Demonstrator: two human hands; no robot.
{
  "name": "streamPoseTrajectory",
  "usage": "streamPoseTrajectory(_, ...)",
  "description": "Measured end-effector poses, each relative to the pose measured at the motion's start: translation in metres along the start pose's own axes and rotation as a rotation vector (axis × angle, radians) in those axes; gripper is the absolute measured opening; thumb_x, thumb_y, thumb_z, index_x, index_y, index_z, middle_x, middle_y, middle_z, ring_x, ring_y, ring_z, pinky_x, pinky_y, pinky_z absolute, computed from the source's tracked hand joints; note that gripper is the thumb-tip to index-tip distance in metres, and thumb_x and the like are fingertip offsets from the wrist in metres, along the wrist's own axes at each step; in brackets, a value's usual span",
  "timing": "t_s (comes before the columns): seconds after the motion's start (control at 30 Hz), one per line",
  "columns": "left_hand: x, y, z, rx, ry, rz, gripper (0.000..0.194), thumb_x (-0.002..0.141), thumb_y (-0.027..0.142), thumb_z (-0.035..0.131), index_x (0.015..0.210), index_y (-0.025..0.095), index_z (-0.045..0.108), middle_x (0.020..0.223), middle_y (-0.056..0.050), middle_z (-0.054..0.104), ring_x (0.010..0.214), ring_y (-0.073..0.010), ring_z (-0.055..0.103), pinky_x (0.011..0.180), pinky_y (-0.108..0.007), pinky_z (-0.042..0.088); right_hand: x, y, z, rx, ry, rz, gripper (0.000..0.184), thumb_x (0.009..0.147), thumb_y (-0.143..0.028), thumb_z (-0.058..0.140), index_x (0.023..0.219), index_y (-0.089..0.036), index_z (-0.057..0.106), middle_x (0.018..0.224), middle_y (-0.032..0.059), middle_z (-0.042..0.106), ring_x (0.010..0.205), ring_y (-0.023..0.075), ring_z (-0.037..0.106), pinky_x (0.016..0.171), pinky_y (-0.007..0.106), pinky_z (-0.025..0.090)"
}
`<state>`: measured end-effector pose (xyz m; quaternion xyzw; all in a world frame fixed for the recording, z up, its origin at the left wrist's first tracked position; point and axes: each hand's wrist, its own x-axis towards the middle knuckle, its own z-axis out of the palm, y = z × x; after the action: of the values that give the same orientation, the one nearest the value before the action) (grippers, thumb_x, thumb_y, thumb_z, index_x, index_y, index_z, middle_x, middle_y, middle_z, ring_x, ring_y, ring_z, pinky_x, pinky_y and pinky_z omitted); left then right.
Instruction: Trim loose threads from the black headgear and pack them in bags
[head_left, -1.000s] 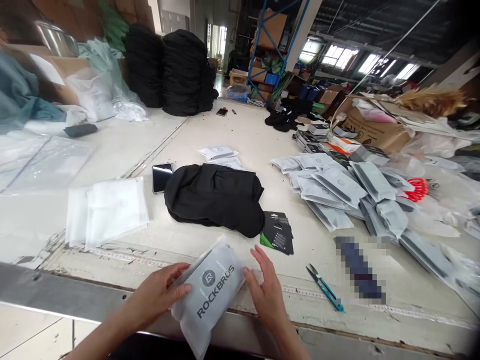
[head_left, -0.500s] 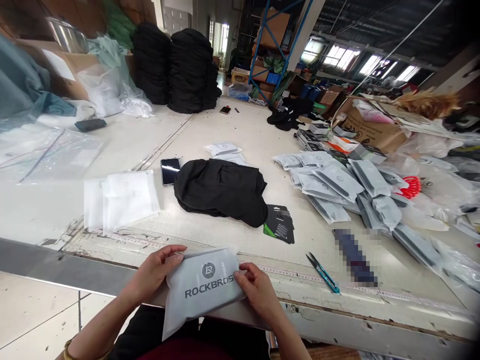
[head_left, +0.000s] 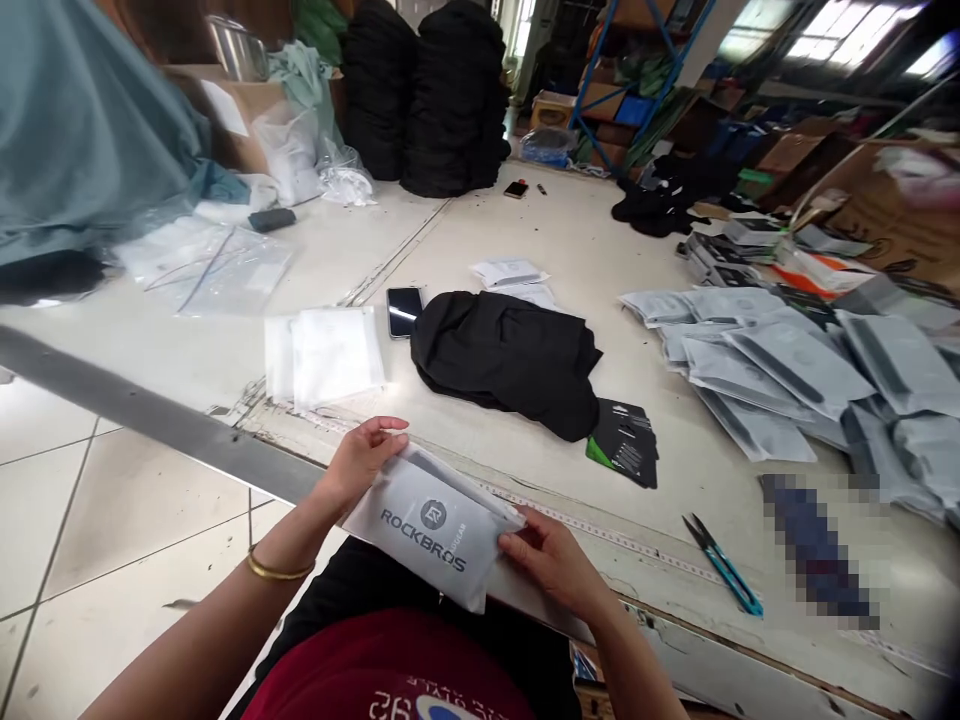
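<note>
Since half a second ago, our packet (head_left: 431, 525) has swung round, its print now sloping down toward the right. We have it over the near edge of the tabletop (head_left: 322, 270), left hand (head_left: 365, 462) pinching the top left corner, right hand (head_left: 559, 565) gripping the right end. Held only at its ends, the smooth wrapper could slip free and drop to our lap (head_left: 352, 590); an uneven pull could crease or split it. Snips (head_left: 724, 568) lie near our right forearm (head_left: 637, 660), blades parted, so a careless sweep might prick us.
</note>
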<state>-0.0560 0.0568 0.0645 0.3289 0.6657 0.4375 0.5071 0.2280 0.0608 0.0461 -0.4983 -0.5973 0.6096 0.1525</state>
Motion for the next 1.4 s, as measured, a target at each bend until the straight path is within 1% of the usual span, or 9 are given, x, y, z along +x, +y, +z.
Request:
streamPoseTrajectory(0.13,0.011,0.004,0.007,0.140,-0.049,0.109,0.034,0.078,0.043,0.057,0.102,0.018,0.059,0.071,-0.001,0.065,0.058,-0.0134,0.057,0.052,-0.024,0.044,0.004,-0.001,0.004,0.065,0.092,0.026,0.035,0.075,-0.049,0.059,0.093,-0.019,0.060,0.067,-0.0010,0.059,0.057,0.0122,0.055,0.052,0.024,0.043)
streamPoseTrajectory(0.3,0.025,0.010,0.033,0.563,0.072,0.497,0.022,0.086,0.034,0.049,0.097,0.022,0.065,0.079,0.000,0.068,0.072,-0.0162,0.062,0.071,-0.029,0.048,0.000,0.000,0.046,0.245,-0.117,0.192,0.038,0.068,-0.055,0.063,0.074,-0.019,0.050,0.055,-0.0043,0.057,0.041,0.0094,0.052,0.039,0.020,0.036)
streamPoseTrajectory(0.4,0.024,0.012,0.053,0.685,-0.109,0.811,0.022,0.089,0.029,0.048,0.102,0.022,0.065,0.100,-0.003,0.069,0.099,-0.0191,0.060,0.092,-0.033,0.044,-0.004,0.002,0.083,0.263,-0.322,0.243,0.039,0.069,-0.055,0.061,0.078,-0.017,0.054,0.060,-0.0018,0.061,0.040,0.0073,0.051,0.037,0.018,0.034)
streamPoseTrajectory(0.5,0.003,0.015,0.062,0.678,-0.256,0.961,0.025,0.090,0.029,0.048,0.109,0.021,0.062,0.117,-0.006,0.063,0.118,-0.0205,0.050,0.102,-0.036,0.037,-0.005,0.002,0.104,0.399,-0.230,0.256,0.045,0.067,-0.060,0.061,0.074,-0.017,0.051,0.057,-0.0014,0.060,0.039,0.0080,0.052,0.035,0.017,0.033)
streamPoseTrajectory(0.63,-0.054,0.009,0.043,0.525,-0.413,0.568,0.020,0.088,0.032,0.049,0.091,0.021,0.065,0.085,-0.002,0.068,0.079,-0.0149,0.061,0.073,-0.025,0.047,-0.002,-0.001,0.106,0.609,0.011,0.245,0.048,0.067,-0.063,0.062,0.069,-0.019,0.045,0.056,-0.0012,0.059,0.042,0.0101,0.055,0.037,0.018,0.038)
streamPoseTrajectory(0.73,-0.089,-0.018,0.018,0.520,-0.640,0.143,0.028,0.085,0.039,0.051,0.072,0.018,0.063,0.065,0.001,0.062,0.059,-0.0122,0.053,0.055,-0.022,0.039,-0.002,-0.001,0.104,0.616,-0.115,0.213,0.043,0.070,-0.059,0.063,0.074,-0.018,0.050,0.059,-0.0023,0.059,0.046,0.0105,0.056,0.042,0.021,0.044)
streamPoseTrajectory(0.9,-0.104,-0.071,0.000,0.309,-0.467,-0.227,0.047,0.081,0.060,0.047,0.075,0.015,0.060,0.064,-0.001,0.056,0.057,-0.0134,0.047,0.052,-0.024,0.033,0.000,0.003,0.111,0.405,-0.278,0.191,0.041,0.072,-0.057,0.060,0.081,-0.017,0.056,0.060,-0.0028,0.058,0.045,0.0092,0.055,0.040,0.019,0.040)
streamPoseTrajectory(1.13,-0.102,-0.078,0.009,0.020,-0.353,-0.257,0.052,0.069,0.068,0.058,0.076,0.016,0.056,0.070,-0.002,0.056,0.060,-0.0142,0.049,0.054,-0.025,0.037,0.005,-0.001,0.112,0.328,-0.257,0.188,0.032,0.076,-0.049,0.056,0.079,-0.017,0.055,0.063,-0.0025,0.058,0.041,0.0075,0.051,0.035,0.018,0.037)
streamPoseTrajectory(1.4,-0.108,-0.083,-0.010,-0.025,-0.416,-0.274,0.044,0.076,0.060,0.056,0.068,0.018,0.042,0.060,0.004,0.045,0.054,-0.0098,0.037,0.052,-0.023,0.028,0.044,-0.014,0.022,0.449,0.145,0.163,0.032,0.063,-0.042,0.071,0.063,-0.014,0.054,0.065,0.0022,0.061,0.047,0.0099,0.057,0.040,0.021,0.045)
